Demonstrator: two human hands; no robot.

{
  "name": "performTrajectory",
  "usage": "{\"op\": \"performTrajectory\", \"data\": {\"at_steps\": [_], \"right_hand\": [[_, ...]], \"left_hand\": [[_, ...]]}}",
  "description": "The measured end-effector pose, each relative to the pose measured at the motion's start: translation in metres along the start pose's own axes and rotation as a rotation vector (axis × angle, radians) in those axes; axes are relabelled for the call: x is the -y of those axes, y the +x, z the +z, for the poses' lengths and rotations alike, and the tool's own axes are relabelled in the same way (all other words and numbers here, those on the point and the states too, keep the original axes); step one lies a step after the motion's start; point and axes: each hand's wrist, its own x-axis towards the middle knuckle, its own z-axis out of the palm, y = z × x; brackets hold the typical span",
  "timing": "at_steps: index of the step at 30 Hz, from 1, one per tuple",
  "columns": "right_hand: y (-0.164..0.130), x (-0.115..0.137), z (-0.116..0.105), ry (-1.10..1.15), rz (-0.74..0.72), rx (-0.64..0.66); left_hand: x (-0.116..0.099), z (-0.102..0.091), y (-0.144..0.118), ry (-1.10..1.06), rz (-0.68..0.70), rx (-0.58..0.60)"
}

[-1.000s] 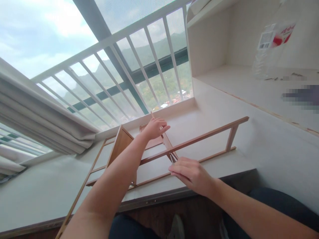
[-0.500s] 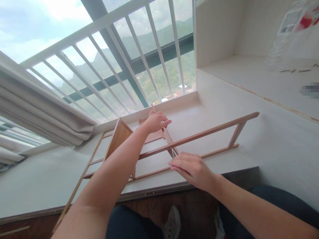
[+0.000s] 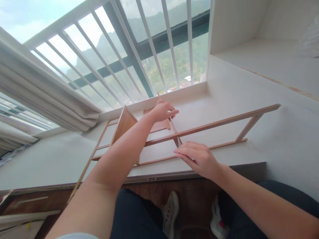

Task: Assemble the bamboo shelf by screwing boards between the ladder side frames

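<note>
A wooden frame (image 3: 214,126) with long rails and crossbars lies on the white window ledge. My left hand (image 3: 163,111) is closed around a wooden crossbar (image 3: 173,126) on its far side, and the bar's end shows beyond the fingers. Close to where that bar meets the long rail, my right hand (image 3: 196,155) pinches a thin metal rod (image 3: 178,142) between thumb and fingers. The rod points up at the joint; its exact kind is too small to tell. My left forearm hides part of the frame, including some of the upright wooden panel (image 3: 124,122).
A white railing (image 3: 149,39) and window stand behind the ledge (image 3: 50,162). Grey curtains (image 3: 50,86) hang at left. At right is a white shelf recess (image 3: 274,56) with clear plastic (image 3: 309,39) at its edge. My shoes (image 3: 171,212) rest on the dark floor below.
The view has shifted, so the frame and both hands appear slightly higher and further right. Both hands keep their holds; the metal rod looks slightly turned at the joint.
</note>
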Motion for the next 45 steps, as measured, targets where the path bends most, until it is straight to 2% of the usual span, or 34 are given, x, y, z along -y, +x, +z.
{"op": "performTrajectory", "data": {"at_steps": [8, 30, 38, 45], "right_hand": [[0.0055, 0.0025, -0.0055, 0.033, 0.048, -0.031], [0.004, -0.0057, -0.0045, 0.018, 0.002, 0.067], [0.0027, -0.0058, -0.0044, 0.045, 0.037, 0.1], [0.0049, -0.004, -0.0041, 0.153, 0.086, 0.069]], "left_hand": [[-0.0018, 0.0023, 0.0001, -0.028, -0.01, -0.004], [0.002, 0.0019, 0.0023, -0.016, -0.037, 0.002], [0.0012, 0.0011, 0.0039, -0.056, 0.018, -0.007], [0.0062, 0.0036, 0.0055, -0.082, 0.047, -0.047]]}}
